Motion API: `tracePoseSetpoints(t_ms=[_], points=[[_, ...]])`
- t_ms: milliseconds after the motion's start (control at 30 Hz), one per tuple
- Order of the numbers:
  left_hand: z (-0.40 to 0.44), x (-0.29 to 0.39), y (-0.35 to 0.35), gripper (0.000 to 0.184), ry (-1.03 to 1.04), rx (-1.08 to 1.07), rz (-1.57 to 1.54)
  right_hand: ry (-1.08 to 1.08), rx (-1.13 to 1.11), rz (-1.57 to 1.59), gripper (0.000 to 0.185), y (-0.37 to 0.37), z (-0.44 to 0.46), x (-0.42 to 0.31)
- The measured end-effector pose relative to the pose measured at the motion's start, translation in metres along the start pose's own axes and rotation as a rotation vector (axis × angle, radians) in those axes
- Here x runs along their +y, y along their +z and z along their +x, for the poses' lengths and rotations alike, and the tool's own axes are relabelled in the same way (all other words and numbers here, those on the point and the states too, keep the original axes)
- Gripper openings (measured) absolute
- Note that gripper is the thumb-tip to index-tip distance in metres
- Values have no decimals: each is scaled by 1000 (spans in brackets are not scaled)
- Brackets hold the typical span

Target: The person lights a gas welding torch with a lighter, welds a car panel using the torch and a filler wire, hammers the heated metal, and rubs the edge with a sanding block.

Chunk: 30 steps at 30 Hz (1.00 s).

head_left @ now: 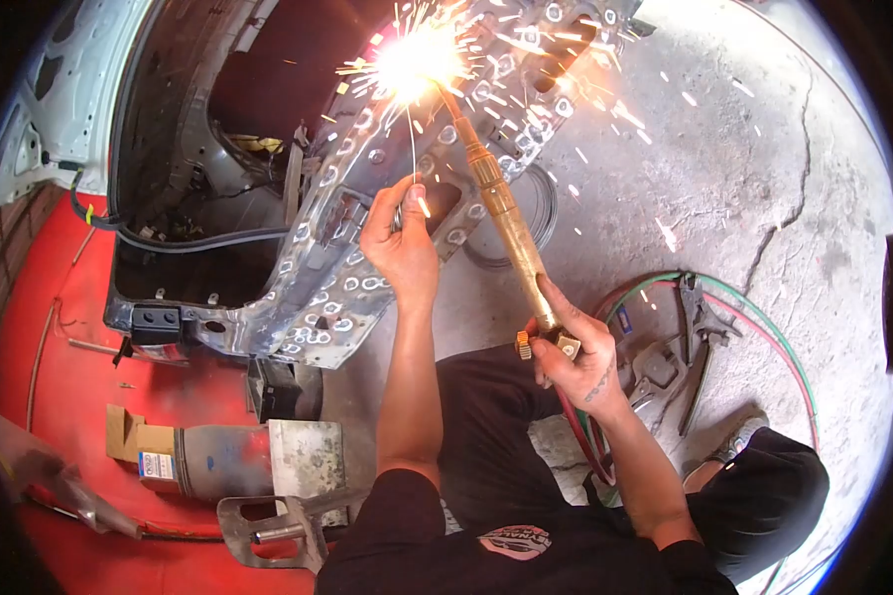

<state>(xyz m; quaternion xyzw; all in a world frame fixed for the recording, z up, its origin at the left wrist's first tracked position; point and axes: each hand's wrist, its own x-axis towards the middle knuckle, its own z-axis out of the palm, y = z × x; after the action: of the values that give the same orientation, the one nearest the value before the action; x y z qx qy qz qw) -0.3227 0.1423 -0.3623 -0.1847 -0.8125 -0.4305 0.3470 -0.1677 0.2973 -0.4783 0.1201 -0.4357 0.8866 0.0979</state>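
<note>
Our right grip [583, 357] is wrapped round the handle of a brass torch [506, 218], one digit lying along it, while our left grip [404, 243] pinches a thin rod [413, 139] between thumb and fingers. Beneath everything we see the grey concrete floor [704, 178], cracked at the right, and a red floor area [69, 347] at the left. A metal car frame [313, 263], covered with ringed marks, slants upward before us; the torch and the rod both point into a white glare [417, 64] on its upper part, throwing sparks that hide the torch's tip. Two hoses [790, 352], green and red, loop across the concrete at our right. A grey canister [223, 461] lies on the red at our left, beside a small cardboard box [119, 433]. Near our right grip, locking pliers [700, 312] lie on the concrete. Smallest is the orange knob [524, 344] at the torch's lower end.
</note>
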Motion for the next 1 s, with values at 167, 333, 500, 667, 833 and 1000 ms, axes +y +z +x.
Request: tracePoseSetpoints(t_ms=[167, 333, 500, 667, 833, 1000], points=[[-1, 1, 1, 13, -41, 14, -26, -43, -63, -43, 67, -5, -1, 6], [0, -4, 1, 13, -8, 16, -14, -40, -67, -52, 67, -5, -1, 6], [0, -2, 0, 14, -10, 9, -17, -34, -69, -30, 67, -5, 0, 4], [0, -2, 1, 13, 3, 17, -15, -43, -73, -35, 67, -5, -1, 4], [0, 0, 1, 13, 1, 13, -4, -53, -67, -44, 67, -4, -1, 4], [0, -2, 2, 13, 4, 13, -24, -58, -69, -48, 67, -5, -1, 4]])
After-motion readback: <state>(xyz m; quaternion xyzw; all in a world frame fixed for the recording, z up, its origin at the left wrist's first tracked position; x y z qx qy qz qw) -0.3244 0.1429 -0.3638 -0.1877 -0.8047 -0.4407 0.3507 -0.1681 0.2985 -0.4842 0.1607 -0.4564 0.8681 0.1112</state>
